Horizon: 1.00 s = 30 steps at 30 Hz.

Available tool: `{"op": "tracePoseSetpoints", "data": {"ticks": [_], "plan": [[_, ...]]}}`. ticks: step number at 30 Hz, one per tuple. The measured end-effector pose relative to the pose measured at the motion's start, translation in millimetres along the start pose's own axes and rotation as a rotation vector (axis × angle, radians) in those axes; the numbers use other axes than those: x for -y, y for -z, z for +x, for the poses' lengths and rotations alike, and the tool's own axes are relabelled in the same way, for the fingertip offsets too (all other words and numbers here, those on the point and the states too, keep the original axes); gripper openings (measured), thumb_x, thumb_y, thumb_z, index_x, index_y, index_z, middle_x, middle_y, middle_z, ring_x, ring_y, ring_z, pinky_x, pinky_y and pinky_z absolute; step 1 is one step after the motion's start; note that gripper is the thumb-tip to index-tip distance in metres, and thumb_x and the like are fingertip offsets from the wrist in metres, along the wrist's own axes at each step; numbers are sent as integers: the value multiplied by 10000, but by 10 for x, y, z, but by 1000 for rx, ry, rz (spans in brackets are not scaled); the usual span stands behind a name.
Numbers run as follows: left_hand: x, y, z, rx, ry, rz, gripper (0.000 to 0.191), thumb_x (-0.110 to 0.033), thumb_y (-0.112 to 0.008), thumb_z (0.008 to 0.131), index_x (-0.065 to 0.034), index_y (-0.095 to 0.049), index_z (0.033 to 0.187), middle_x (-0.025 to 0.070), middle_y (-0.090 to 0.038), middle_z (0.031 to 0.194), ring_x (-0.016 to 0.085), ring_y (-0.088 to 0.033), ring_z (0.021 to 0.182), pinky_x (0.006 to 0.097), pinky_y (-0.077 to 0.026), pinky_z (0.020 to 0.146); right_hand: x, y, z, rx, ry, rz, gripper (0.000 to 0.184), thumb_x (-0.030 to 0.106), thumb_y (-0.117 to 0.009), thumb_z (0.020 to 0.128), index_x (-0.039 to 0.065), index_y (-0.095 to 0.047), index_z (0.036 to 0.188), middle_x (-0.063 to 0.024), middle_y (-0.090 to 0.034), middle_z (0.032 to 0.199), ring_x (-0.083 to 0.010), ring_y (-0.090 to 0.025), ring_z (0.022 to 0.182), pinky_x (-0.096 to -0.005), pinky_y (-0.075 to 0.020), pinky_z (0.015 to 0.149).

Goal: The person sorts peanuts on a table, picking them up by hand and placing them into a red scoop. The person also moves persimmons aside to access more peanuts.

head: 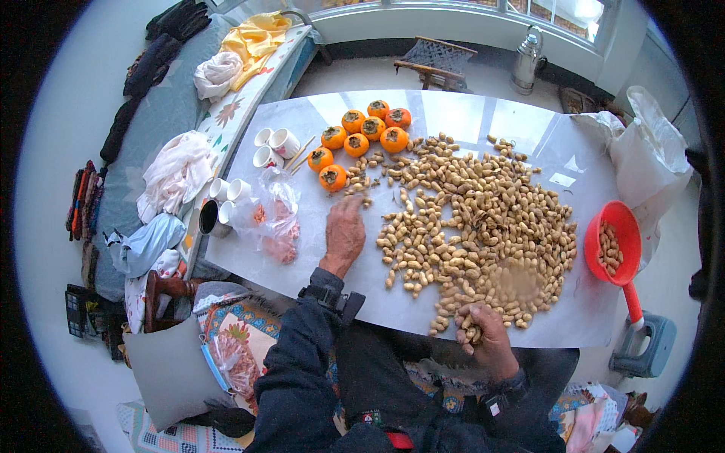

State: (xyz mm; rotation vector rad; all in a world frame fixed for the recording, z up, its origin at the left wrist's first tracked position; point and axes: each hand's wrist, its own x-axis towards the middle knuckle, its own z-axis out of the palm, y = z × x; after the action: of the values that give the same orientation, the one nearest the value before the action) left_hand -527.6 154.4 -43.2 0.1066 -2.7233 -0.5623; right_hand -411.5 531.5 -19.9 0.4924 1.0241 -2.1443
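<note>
A wide pile of unshelled peanuts (487,209) covers the middle and right of a glossy white table (300,272). My right hand (487,334) curls around a few peanuts at the table's near edge, below the pile. My left hand (344,232) reaches flat toward a small group of peanuts (358,180) beside the persimmons; its fingertips are close to them, and whether it holds any cannot be seen. Several orange persimmons (356,145) sit at the table's far left part. A red plastic scoop (593,243) with some peanuts in it lies at the right edge.
Left of my left hand are a clear plastic bag of reddish kernels (280,226), paper cups (284,142), wooden sticks (300,156) and a dark metal cup (209,218). A white plastic sack (648,153) stands right. Beyond the table are a folding stool (436,59) and a thermos (527,62).
</note>
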Motion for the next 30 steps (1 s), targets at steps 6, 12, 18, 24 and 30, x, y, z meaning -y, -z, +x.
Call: {"op": "tracePoseSetpoints", "data": {"ticks": [6, 12, 18, 24, 30], "plan": [[-178, -86, 387, -18, 6, 58, 451, -4, -580, 943, 12, -585, 1393, 277, -555, 1439, 450, -520, 1355, 511, -460, 1132, -21, 36, 15, 20, -15, 29, 261, 256, -590, 1074, 5, -635, 1130, -132, -690, 925, -191, -695, 649, -261, -493, 399], [-322, -272, 894, 100, 109, 284, 464, -20, -609, 924, -18, -571, 1386, 275, -508, 1459, 458, -518, 1337, 535, -503, 1076, -43, 59, 27, 71, 14, 75, 255, 228, -589, 1081, -10, -649, 1151, -133, -710, 929, -188, -716, 662, -275, -516, 411], [-378, -215, 892, 263, 42, 239, 380, -66, -648, 908, -33, -615, 1285, 228, -597, 1316, 425, -576, 1237, 516, -523, 1000, -36, 63, 20, 37, -24, 89, 243, 233, -621, 1070, -2, -651, 1122, -145, -729, 947, -196, -718, 663, -271, -521, 412], [-435, -234, 908, 93, -78, 95, 435, -23, -588, 903, -56, -650, 1333, 216, -615, 1381, 402, -561, 1309, 517, -503, 1070, -32, 57, 17, 63, -37, 100, 248, 228, -618, 1071, -11, -648, 1131, -146, -729, 952, -198, -717, 660, -274, -526, 414], [-347, -428, 1112, 167, -61, 68, 449, 5, -524, 924, -27, -638, 1356, 237, -599, 1417, 417, -545, 1340, 516, -468, 1113, -8, 34, -9, 67, -19, 112, 254, 219, -610, 1074, -21, -644, 1150, -143, -725, 960, -197, -720, 674, -277, -526, 413]]}}
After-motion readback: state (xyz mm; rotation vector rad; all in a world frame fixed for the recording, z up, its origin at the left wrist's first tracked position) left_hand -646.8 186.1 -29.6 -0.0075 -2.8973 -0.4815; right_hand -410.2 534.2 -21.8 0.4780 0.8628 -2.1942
